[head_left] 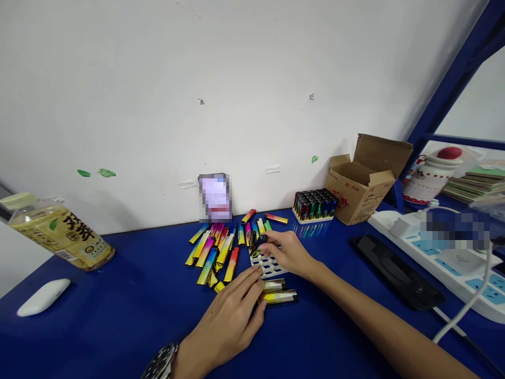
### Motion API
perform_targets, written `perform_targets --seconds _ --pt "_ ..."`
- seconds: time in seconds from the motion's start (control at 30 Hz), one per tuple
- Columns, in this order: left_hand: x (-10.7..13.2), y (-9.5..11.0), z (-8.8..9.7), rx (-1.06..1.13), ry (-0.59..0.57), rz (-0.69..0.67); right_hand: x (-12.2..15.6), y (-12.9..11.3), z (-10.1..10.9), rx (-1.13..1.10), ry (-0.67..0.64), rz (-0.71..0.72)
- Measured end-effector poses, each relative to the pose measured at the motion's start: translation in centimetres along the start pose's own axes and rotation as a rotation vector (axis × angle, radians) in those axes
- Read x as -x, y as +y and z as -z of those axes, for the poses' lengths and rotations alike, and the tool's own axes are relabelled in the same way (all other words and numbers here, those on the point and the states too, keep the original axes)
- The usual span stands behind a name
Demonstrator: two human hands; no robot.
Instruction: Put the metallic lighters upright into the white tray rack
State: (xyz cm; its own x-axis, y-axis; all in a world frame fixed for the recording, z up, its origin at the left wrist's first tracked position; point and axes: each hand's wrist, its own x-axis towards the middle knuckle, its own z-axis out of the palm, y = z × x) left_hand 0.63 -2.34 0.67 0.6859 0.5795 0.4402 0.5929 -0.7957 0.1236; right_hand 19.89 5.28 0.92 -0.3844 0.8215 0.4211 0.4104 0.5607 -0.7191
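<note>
My right hand (290, 252) pinches a lighter (260, 241) by its dark top end, over the back left of a white tray with rows of holes (272, 267). One lighter (251, 239) stands upright at that corner. My left hand (234, 310) lies palm down, fingers stretched out, fingertips at the tray's front left corner. Beside them, two yellow and silver lighters (279, 297) lie in front of the tray, their left ends partly hidden by my fingers. Left of the tray, several loose lighters in rainbow colours (207, 266) are heaped on the blue table.
A full tray of upright lighters (315, 205) stands beside an open cardboard box (357, 184) at the back right. A phone (215, 197) leans on the wall. A black device (394, 271) and power strip (445, 258) lie right; a bottle (63, 231) and white case (44, 297) left.
</note>
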Motion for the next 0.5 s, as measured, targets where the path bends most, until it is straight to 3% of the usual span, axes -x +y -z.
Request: perform_targets --seconds 0.13,0.27,0.37,0.5 --pt "-0.1 0.0 0.0 -0.050 0.080 0.003 0.1 -1.3 -0.6 0.435 -0.049 0.019" --pt "-0.1 -0.9 0.1 -0.253 0.232 0.179 0.1 -2.5 -0.3 0.709 -0.102 -0.057" --pt "0.0 -1.8 0.4 -0.401 0.170 0.355 0.3 -3.5 0.8 0.688 -0.186 0.015" --pt "-0.2 -2.3 0.8 -0.311 -0.018 0.545 0.8 -5.2 1.7 0.630 -0.462 0.169"
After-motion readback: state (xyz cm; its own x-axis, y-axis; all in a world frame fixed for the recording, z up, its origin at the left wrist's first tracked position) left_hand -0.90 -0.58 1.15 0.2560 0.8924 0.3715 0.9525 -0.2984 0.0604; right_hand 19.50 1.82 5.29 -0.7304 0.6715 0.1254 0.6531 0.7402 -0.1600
